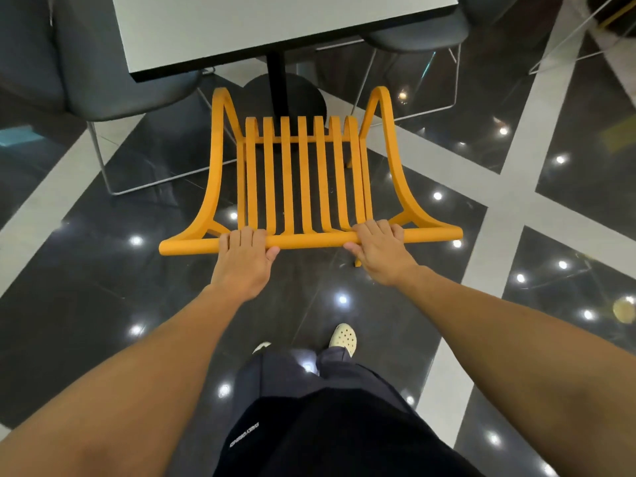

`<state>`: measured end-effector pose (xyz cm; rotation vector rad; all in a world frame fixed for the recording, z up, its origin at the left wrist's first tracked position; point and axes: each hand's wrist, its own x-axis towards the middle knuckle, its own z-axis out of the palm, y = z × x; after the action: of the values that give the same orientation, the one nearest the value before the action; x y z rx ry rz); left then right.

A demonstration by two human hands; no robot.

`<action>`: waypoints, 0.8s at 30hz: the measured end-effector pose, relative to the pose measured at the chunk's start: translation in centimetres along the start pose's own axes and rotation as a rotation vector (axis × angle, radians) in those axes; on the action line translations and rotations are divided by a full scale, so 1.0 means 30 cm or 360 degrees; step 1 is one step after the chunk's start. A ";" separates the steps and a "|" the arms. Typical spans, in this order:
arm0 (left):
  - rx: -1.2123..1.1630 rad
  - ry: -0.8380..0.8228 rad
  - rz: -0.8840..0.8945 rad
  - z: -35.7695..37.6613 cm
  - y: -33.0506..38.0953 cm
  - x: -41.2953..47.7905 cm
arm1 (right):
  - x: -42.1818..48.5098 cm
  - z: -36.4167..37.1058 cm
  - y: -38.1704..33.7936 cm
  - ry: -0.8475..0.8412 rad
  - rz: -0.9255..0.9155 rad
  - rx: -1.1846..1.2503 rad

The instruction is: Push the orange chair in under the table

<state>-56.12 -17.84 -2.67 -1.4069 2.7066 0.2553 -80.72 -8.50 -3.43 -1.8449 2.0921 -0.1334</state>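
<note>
The orange chair (306,173) with slatted seat and back stands on the floor right in front of me, its seat facing the table. A white-topped table (241,25) with a black edge, black post and round black base stands just beyond it; the chair's front ends sit near the table's near edge. My left hand (244,261) wraps the chair's top rail left of centre. My right hand (377,249) grips the same rail right of centre.
A dark grey chair (103,70) with wire legs stands at the table's left, another dark chair (416,36) at its right. The floor is glossy dark tile with pale bands. My legs and pale clogs (344,337) are below the rail.
</note>
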 end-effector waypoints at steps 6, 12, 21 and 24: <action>-0.0043 0.0005 -0.0073 -0.010 0.064 0.129 | 0.110 -0.051 0.118 -0.0006 -0.0065 0.0023; -0.0110 0.0020 -0.0132 -0.025 0.095 0.290 | 0.268 -0.118 0.222 -0.0058 -0.0106 0.0050; -0.0174 0.0010 -0.0215 -0.058 0.131 0.552 | 0.544 -0.233 0.367 -0.0093 -0.0181 0.0016; -0.0176 0.0032 -0.0253 -0.063 0.151 0.619 | 0.618 -0.257 0.422 -0.0063 -0.0239 0.0000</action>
<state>-70.48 -30.58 -3.06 -1.6525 2.6139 0.3860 -96.83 -25.94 -3.57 -1.9876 1.9263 -0.1331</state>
